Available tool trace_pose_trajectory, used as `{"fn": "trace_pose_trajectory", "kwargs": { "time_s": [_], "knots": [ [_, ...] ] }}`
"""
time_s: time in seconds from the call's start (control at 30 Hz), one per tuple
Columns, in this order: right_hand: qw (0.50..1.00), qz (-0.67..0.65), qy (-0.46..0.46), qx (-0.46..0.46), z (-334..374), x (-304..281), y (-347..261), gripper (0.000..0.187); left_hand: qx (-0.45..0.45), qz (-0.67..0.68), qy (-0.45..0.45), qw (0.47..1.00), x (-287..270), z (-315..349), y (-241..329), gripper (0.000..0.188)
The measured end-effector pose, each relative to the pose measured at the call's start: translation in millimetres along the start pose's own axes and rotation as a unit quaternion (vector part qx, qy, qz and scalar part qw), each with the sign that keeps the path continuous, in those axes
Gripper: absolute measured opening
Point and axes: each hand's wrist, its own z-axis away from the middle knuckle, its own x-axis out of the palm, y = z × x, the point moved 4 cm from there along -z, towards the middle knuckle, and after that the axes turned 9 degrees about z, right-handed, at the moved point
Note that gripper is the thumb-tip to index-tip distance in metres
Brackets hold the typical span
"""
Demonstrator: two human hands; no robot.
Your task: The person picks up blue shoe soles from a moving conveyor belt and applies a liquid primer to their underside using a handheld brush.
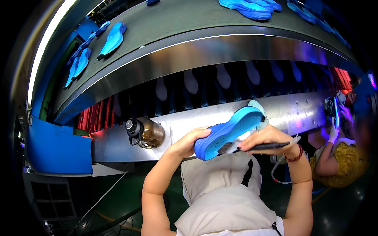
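Observation:
My left hand (191,142) grips a blue shoe sole (228,128) by its edge, fingers wrapped at the left side. The sole is tilted above my lap, its lighter blue inner face turned up, with darker blue side walls. My right hand (268,138) is closed round a brush (271,146) with a dark handle. The brush's bristles (225,148) touch or hover just over the inner face near the sole's lower end; I cannot tell which. Behind the sole, a pale green rounded thing (258,106) on the metal ledge is partly hidden.
A brown see-through bottle (152,133) with a black lid stands on the metal ledge (112,147). Beyond it runs a dark green conveyor belt (169,29) carrying several blue soles (113,39). A row of shoe-shaped pieces (223,76) sits underneath. A co-worker's arm (328,159) is at right.

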Motion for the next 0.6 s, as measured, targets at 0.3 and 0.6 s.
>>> {"fn": "trace_pose_trajectory", "kwargs": {
  "time_s": [0.3, 0.6],
  "knots": [
    [0.994, -0.031, 0.093, 0.043, 2, 3, 16, 0.018, 0.098, 0.054, 0.038, 0.993, -30, 26, 0, 0.063],
    [0.963, -0.038, 0.236, 0.125, -8, 23, 38, 0.017, 0.270, 0.392, -0.055, 0.878, -31, -42, -31, 0.080]
  ]
}}
